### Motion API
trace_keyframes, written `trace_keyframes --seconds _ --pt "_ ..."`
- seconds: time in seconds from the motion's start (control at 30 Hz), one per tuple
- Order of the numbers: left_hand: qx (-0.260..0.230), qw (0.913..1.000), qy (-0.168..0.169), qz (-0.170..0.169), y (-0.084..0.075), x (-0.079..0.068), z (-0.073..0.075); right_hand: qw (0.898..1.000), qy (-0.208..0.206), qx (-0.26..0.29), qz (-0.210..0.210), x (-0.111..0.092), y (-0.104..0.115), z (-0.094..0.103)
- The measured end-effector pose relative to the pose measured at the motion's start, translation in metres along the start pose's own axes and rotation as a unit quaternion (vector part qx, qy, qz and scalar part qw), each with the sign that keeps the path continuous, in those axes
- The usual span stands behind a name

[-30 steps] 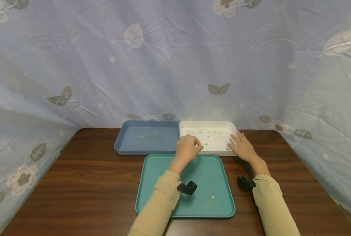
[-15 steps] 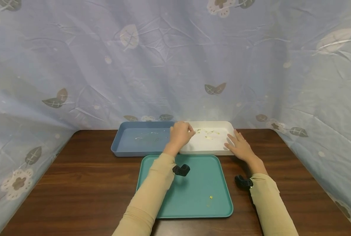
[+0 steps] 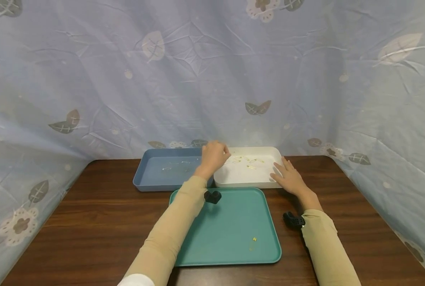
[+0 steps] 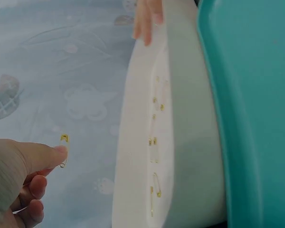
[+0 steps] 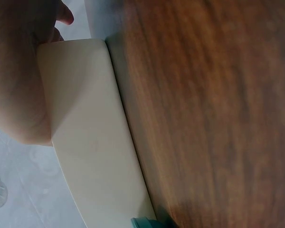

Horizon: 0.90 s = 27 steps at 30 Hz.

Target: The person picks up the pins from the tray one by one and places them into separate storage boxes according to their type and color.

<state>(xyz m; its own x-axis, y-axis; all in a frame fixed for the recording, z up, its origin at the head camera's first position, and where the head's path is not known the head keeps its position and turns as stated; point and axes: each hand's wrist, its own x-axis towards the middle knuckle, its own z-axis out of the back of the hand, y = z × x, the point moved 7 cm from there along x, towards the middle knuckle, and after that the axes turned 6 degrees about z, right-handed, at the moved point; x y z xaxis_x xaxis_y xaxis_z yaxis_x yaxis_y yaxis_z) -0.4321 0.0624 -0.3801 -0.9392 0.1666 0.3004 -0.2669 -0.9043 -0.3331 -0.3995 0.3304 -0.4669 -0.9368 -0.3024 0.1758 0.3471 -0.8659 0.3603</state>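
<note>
My left hand (image 3: 213,158) pinches a gold safety pin (image 4: 64,138) between thumb and forefinger, raised above the left part of the white tray (image 3: 249,184). The pin is upright in the left wrist view, its middle hidden by the thumb. Several gold safety pins (image 3: 252,167) lie scattered on the white tray's floor. My right hand (image 3: 291,180) rests on that tray's right rim, fingers spread and reaching inside; in the right wrist view this hand (image 5: 16,90) lies against the wall.
Left of the white tray stands a blue tray (image 3: 162,188) holding several silver safety pins (image 3: 167,169). A teal tray (image 3: 233,226) is in front, with one gold-headed safety pin (image 3: 254,239) near its lower right. A patterned curtain (image 3: 183,79) hangs behind the wooden table (image 3: 91,222).
My left hand has risen from the white tray's front left, moving back and left with a pin that lay near its fingertips. My right hand has stayed at the rim.
</note>
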Motion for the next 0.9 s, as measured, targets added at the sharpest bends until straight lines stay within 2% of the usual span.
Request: trace_keyframes --seconds 0.2,0.4,0.67,0.9 --pt "0.002 0.9998 0.017 0.005 0.001 0.007 -0.008 1.000 0.000 0.007 -0.002 0.001 0.000 -0.002" --pt "-0.004 0.9998 0.017 0.013 0.002 0.013 -0.011 1.000 -0.003 0.010 -0.002 0.002 -0.001 -0.002" --pt "-0.005 1.0000 0.003 0.004 0.001 0.011 -0.007 1.000 -0.011 -0.006 0.001 0.002 0.000 -0.001" --pt "-0.023 0.9997 -0.008 -0.004 -0.002 0.003 0.004 1.000 -0.008 -0.011 0.000 0.002 0.000 -0.001"
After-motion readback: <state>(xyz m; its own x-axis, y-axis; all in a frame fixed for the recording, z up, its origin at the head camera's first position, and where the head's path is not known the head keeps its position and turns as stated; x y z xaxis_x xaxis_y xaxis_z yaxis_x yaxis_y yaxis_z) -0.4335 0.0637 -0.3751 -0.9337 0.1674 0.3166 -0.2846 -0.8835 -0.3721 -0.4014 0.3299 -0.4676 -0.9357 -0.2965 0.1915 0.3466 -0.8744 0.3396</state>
